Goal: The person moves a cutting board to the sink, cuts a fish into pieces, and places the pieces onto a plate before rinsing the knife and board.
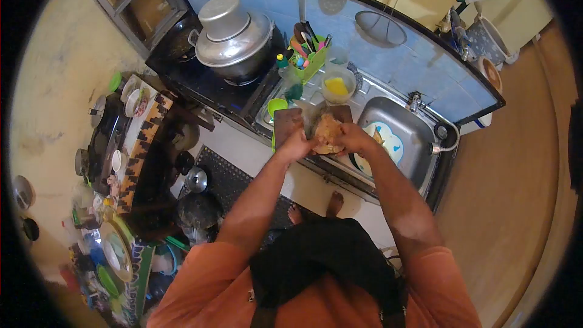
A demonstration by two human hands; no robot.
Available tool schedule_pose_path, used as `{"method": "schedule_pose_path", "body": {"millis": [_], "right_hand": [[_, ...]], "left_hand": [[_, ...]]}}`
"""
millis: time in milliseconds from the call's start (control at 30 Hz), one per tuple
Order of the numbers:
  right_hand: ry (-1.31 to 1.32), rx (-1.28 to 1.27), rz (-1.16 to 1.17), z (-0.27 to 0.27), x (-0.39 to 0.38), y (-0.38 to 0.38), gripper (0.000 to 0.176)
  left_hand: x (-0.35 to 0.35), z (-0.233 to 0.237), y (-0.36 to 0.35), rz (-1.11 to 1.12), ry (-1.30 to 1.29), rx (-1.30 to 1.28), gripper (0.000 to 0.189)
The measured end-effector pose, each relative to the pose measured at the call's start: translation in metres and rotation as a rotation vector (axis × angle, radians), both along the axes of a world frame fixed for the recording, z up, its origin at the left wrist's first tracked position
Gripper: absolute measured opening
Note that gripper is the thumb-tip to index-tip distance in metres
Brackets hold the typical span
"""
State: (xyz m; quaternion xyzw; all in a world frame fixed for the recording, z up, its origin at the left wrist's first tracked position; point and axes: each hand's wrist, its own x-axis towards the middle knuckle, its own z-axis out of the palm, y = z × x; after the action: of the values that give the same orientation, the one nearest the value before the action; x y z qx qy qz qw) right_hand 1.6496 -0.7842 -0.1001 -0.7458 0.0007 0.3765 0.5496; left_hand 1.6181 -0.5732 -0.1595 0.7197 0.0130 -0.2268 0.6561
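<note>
My left hand point(297, 144) and my right hand point(354, 138) meet in front of the counter, fingers closed around an orange-brown lumpy piece point(328, 130). Its far side looks greyish and blurred; I cannot tell what kind of thing it is. Behind and beneath it, a dark brown board point(286, 126) spans the counter's front edge. To the right, the steel sink point(419, 140) holds a white plate with blue marks point(395, 136), and a brownish piece point(378, 136) shows on it, partly behind my right forearm.
A tub with a yellow sponge point(336, 87), a green utensil basket point(313, 67) and a green cup point(277, 105) stand behind the board. At left is a large lidded pot point(234, 45) on the stove. The faucet point(416, 102) rises behind the sink. Dishes crowd the left-hand table point(139, 152).
</note>
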Motion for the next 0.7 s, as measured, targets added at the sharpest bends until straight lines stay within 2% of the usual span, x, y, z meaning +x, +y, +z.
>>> {"method": "schedule_pose_path", "body": {"millis": [33, 133, 267, 333, 367, 433, 533, 633, 700], "right_hand": [[0.008, 0.018, -0.01, 0.006, -0.003, 0.001, 0.035], [0.102, 0.138, -0.069, -0.007, -0.005, 0.001, 0.033], [0.088, 0.099, -0.056, -0.021, -0.005, 0.0, 0.032], [0.159, 0.031, -0.118, -0.025, -0.004, 0.001, 0.03], [0.159, 0.031, -0.117, -0.028, -0.003, 0.002, 0.03], [0.091, 0.026, -0.081, -0.033, 0.001, 0.004, 0.028], [0.001, 0.022, -0.123, -0.04, 0.011, 0.013, 0.03], [-0.106, 0.029, -0.129, -0.052, 0.023, 0.024, 0.038], [-0.091, 0.003, -0.17, -0.06, 0.029, 0.029, 0.042]], "left_hand": [[-0.003, 0.001, -0.001, 0.056, -0.001, -0.029, 0.043], [-0.012, 0.021, -0.002, 0.011, -0.106, -0.012, 0.042], [-0.013, 0.011, -0.001, 0.047, -0.111, 0.014, 0.042], [-0.008, 0.002, 0.002, 0.092, 0.071, -0.093, 0.041], [-0.008, -0.002, 0.003, 0.093, 0.071, -0.093, 0.041], [-0.01, 0.002, 0.004, 0.262, 0.192, -0.274, 0.036], [-0.006, 0.005, 0.011, 0.395, 0.265, -0.366, 0.032], [-0.002, 0.008, 0.013, 0.445, 0.243, -0.33, 0.044], [-0.001, 0.004, 0.008, 0.513, 0.254, -0.338, 0.04]]}}
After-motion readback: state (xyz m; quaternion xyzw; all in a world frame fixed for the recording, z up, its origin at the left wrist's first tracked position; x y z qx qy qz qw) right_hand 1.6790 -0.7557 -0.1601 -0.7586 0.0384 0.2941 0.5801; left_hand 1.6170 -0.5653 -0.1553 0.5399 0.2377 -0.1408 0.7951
